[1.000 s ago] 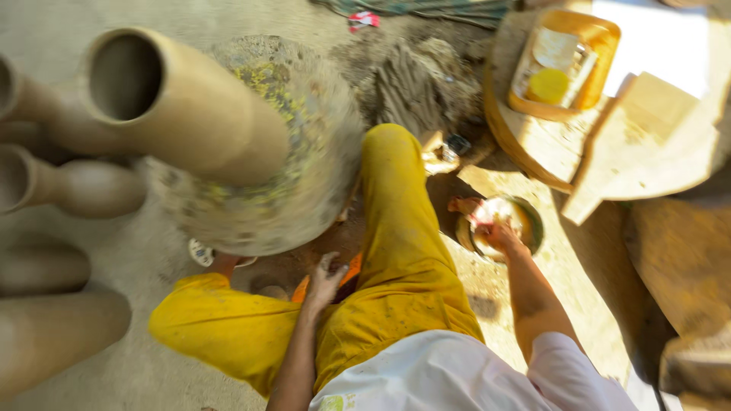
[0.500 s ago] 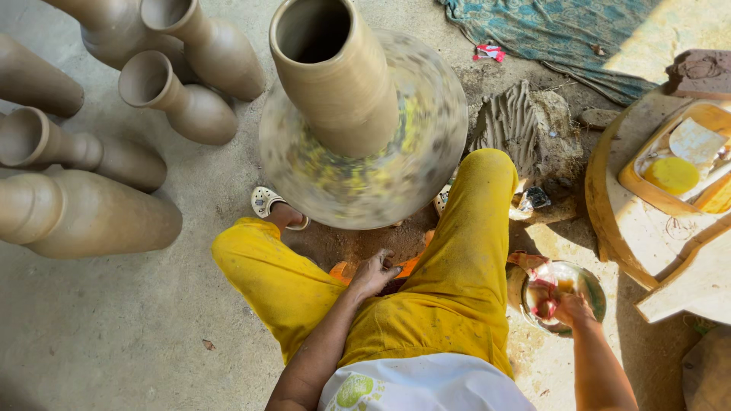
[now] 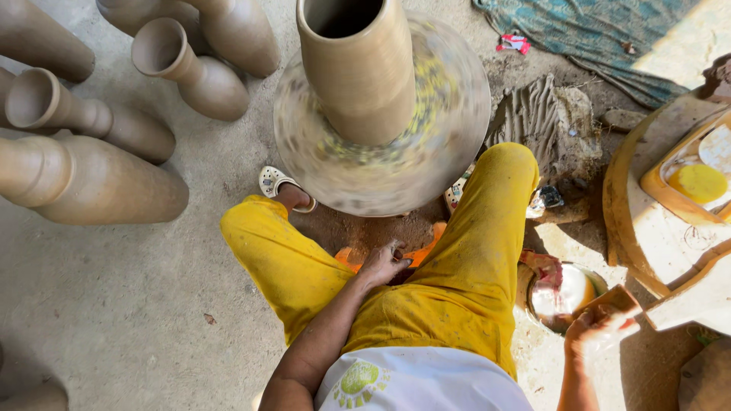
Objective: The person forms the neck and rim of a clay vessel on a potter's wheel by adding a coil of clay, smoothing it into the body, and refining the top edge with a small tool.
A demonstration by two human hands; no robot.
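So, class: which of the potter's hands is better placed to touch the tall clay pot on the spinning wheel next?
Probably the left hand: it rests between the knees, just below the wheel carrying the tall clay pot. The right hand is off beside the metal bowl, holding a small flat piece.

My finished clay vases (image 3: 91,179) lying along the floor's left edge, teal cloth (image 3: 601,38) at its top right corner, ridged clay lump (image 3: 544,122) beside it

Tall clay vase (image 3: 358,68): matt, smooth, unfired look. Wheel disc (image 3: 426,144) blurred; surface cannot be judged. Trousers (image 3: 457,297) of yellow cloth, clay-smeared. Bowl (image 3: 567,293) glossy, metal-like, possibly wet. Left hand (image 3: 383,264) and right hand (image 3: 601,327) dulled with clay. Floor (image 3: 137,304) rough, matt concrete. Clay lump (image 3: 544,122) ridged, coarse.
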